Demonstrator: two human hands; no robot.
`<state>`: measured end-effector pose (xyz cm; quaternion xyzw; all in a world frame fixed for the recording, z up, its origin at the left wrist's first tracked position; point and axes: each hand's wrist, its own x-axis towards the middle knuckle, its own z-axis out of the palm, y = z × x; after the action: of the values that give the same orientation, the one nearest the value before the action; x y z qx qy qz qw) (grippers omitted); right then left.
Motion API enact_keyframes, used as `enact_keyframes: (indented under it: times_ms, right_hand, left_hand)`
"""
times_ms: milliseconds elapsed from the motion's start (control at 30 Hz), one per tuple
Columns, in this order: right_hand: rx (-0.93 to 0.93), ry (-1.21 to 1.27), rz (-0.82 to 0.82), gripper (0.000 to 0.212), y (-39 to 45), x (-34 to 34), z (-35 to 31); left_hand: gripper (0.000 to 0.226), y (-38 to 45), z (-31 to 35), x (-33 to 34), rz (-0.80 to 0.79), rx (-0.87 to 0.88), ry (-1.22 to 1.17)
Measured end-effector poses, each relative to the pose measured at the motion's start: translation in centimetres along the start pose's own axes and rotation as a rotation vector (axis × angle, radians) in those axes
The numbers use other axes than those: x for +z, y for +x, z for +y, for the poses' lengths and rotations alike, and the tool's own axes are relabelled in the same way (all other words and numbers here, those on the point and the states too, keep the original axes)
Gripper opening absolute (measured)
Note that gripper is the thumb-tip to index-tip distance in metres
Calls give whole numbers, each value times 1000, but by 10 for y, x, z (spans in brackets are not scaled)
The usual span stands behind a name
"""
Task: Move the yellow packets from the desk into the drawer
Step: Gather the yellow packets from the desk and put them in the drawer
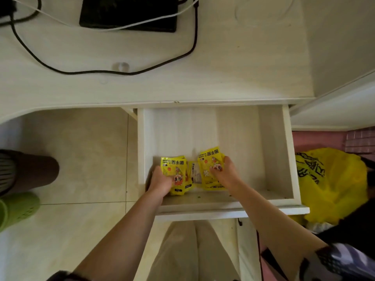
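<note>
White wooden drawer [272,151] stands open; left hand [160,182] and right hand [225,173] each grip yellow printed packets [210,159] at its front, placing them; next, let go.

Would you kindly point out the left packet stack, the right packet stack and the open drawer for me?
left packet stack [176,173]: head view, on the printed front of the top packet.
right packet stack [209,161]: head view, on the top packet's upper front.
open drawer [239,138]: head view, on its bare floor.
</note>
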<state>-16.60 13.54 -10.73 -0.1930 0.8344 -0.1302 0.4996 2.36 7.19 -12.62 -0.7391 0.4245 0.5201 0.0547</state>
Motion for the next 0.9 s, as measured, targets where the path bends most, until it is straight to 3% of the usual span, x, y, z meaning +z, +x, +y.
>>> enact_keyframes:
  times_ms: [167, 367, 533, 633, 900]
  right_hand:
    - [18, -79, 3, 47, -2, -1, 2]
    - [68, -138, -19, 52, -21, -24, 3]
    - [-18, -183, -2, 48, -50, -46, -5]
    - [-76, -212, 20, 46, -73, -58, -8]
    - [-394, -394, 80, 38, -140, -62, -19]
  left_hand:
    - [16, -2, 5, -2, 37, 17, 107]
    - [28, -28, 16, -12, 47, 33, 200]
    - [30, -62, 24, -23, 68, 122, 214]
    - [44, -90, 28, -33, 96, 189, 205]
    - [32, -162, 13, -58, 349, 428, 272]
